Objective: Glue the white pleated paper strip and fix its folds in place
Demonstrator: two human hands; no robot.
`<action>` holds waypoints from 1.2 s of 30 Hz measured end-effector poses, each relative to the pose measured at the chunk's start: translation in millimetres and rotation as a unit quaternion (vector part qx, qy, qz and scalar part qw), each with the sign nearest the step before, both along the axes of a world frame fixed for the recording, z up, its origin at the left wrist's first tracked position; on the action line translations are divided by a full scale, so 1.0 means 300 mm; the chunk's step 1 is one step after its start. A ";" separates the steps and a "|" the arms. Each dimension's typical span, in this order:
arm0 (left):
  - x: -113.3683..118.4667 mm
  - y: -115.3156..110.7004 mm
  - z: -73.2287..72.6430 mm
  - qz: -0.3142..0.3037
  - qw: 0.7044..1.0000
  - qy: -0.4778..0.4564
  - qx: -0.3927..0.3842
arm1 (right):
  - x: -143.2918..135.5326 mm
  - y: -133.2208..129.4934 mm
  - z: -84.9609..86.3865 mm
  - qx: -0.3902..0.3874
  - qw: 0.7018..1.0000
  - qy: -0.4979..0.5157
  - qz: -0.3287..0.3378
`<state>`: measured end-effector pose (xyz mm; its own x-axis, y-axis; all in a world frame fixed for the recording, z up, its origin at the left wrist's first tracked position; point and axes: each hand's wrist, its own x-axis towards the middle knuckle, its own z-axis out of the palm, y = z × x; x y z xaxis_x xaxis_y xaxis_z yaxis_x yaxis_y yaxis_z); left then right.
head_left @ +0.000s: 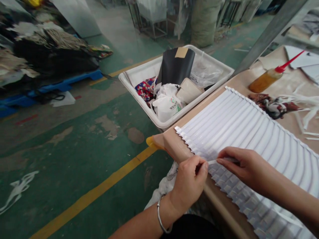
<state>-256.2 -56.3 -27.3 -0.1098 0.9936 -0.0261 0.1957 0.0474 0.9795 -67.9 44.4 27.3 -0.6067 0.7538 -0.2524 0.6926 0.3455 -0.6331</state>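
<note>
Between my two hands runs a narrow white strip. My left hand, with a silver bangle at its wrist, pinches one end beside the table's edge. My right hand is closed on the strip a short way to the right, thumb and fingers pressed together. Below and around the hands many white strips lie side by side in an overlapping row on the brown-covered table. Their near ends stick out in a stepped line along the table's edge. My right forearm covers part of the row.
A white bin with bags and a black sheet stands against the table's far left end. On the table are a bottle of amber liquid with a red nozzle and loose white strips. A metal post rises behind.
</note>
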 end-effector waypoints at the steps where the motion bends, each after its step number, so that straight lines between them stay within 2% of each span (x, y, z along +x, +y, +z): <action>1: -0.009 0.006 -0.004 0.005 1.000 0.010 0.003 | -0.016 0.026 -0.003 -0.003 1.000 -0.003 0.001; 6: -0.055 0.020 -0.022 0.040 0.990 0.113 0.072 | -0.074 0.142 -0.023 0.023 1.000 -0.017 0.005; 10: -0.085 0.013 -0.038 0.035 0.969 0.193 0.149 | -0.097 0.193 -0.034 0.041 0.998 -0.044 0.004; 15: -0.094 0.022 -0.049 0.035 0.935 0.293 0.199 | -0.109 0.219 -0.041 0.046 0.997 -0.054 0.011; 21: -0.095 0.069 -0.065 0.023 0.893 0.376 0.245 | -0.118 0.232 -0.047 0.066 0.996 -0.056 0.019; 26: -0.086 0.091 -0.076 0.019 0.873 0.435 0.219 | -0.123 0.234 -0.053 0.070 0.995 -0.057 0.042; 30: -0.080 0.092 -0.074 0.026 0.874 0.438 0.207 | -0.059 0.299 -0.051 0.066 0.994 -0.074 0.048; 32: -0.078 0.092 -0.076 0.034 0.878 0.429 0.209 | 0.012 0.372 -0.045 0.070 0.992 -0.093 0.037; 36: -0.073 0.099 -0.082 0.050 0.883 0.411 0.221 | 0.175 0.555 -0.036 0.126 0.982 -0.143 0.006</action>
